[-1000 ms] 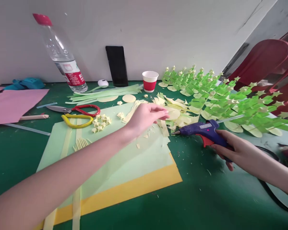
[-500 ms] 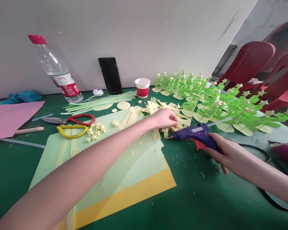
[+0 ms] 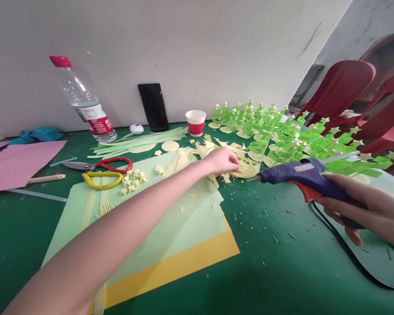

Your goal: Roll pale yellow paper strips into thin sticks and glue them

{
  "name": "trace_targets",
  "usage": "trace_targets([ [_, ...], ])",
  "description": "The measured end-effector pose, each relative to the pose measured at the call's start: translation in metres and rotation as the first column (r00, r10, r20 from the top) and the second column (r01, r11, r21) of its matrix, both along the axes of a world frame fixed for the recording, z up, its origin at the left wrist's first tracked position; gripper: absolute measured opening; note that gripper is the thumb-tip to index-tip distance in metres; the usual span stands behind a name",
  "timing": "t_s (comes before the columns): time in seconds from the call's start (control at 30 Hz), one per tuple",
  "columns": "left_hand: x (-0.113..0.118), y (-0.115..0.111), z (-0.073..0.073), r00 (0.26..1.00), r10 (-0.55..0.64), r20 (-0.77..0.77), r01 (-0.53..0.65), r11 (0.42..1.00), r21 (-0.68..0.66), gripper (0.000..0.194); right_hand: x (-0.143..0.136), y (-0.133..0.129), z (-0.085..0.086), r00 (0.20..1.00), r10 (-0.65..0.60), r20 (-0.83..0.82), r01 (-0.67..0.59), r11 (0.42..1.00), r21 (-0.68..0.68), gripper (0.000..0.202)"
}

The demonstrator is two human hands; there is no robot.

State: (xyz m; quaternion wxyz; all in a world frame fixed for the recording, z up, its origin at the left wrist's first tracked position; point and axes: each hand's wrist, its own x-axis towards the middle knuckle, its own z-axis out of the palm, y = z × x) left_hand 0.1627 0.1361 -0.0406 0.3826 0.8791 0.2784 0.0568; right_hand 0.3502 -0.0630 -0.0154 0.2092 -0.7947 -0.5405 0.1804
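Note:
My left hand [image 3: 221, 161] reaches across to the pile of pale yellow paper scraps [image 3: 248, 168], its fingers pinched together at the pile's near edge. Whatever lies between those fingertips is hidden. In my right hand [image 3: 367, 208] is a blue hot glue gun [image 3: 298, 175] with a red trigger, its nozzle pointing left toward the scraps and a clear glue stick poking out the back. Beyond it stand rows of green paper loops topped with small pale stars [image 3: 282, 131]. Beneath my left forearm lie light green paper sheets [image 3: 170, 227] over a yellow one.
Scissors [image 3: 101, 175] with red and yellow handles lie at left beside small folded paper stars [image 3: 133, 181]. Along the wall stand a water bottle [image 3: 92, 111], a black phone [image 3: 153, 107] and a paper cup [image 3: 195, 123]. The gun's black cord [image 3: 348, 256] curves across the right side.
My right hand has drawn the glue gun to the right and nearer to me, away from the left fingers. My left hand stays at the scraps, still pinched.

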Motion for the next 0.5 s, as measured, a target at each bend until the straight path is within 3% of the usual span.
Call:
trace_targets([
  [0.07, -0.001, 0.0, 0.002, 0.999, 0.034, 0.024, -0.034, 0.999, 0.006, 0.031, -0.009, -0.001, 0.006, 0.985, -0.017, -0.172, 0.009, 0.999, -0.048, 0.039],
  [0.1, -0.002, 0.0, 0.004, 0.998, 0.051, 0.046, -0.051, 0.999, 0.004, 0.03, -0.016, -0.001, 0.009, 0.979, -0.051, -0.2, 0.052, 0.999, 0.0, 0.03],
  [0.17, -0.005, -0.001, 0.009, 0.99, 0.092, 0.109, -0.092, 0.996, -0.004, 0.03, -0.032, -0.001, 0.016, 0.979, -0.103, -0.177, 0.126, 0.984, 0.127, 0.018],
  [0.3, -0.018, -0.008, 0.025, 0.937, 0.21, 0.28, -0.204, 0.978, -0.051, 0.017, -0.054, 0.0, 0.023, 0.968, -0.167, -0.186, 0.205, 0.957, 0.207, 0.009],
  [0.4, -0.033, -0.021, 0.036, 0.883, 0.291, 0.369, -0.259, 0.956, -0.135, 0.011, -0.047, 0.003, 0.019, 0.939, -0.192, -0.287, 0.263, 0.936, 0.235, 0.011],
  [0.5, -0.058, -0.048, 0.039, 0.846, 0.358, 0.395, -0.281, 0.929, -0.242, 0.014, -0.023, 0.005, 0.006, 0.924, -0.211, -0.318, 0.305, 0.909, 0.284, 0.03],
])
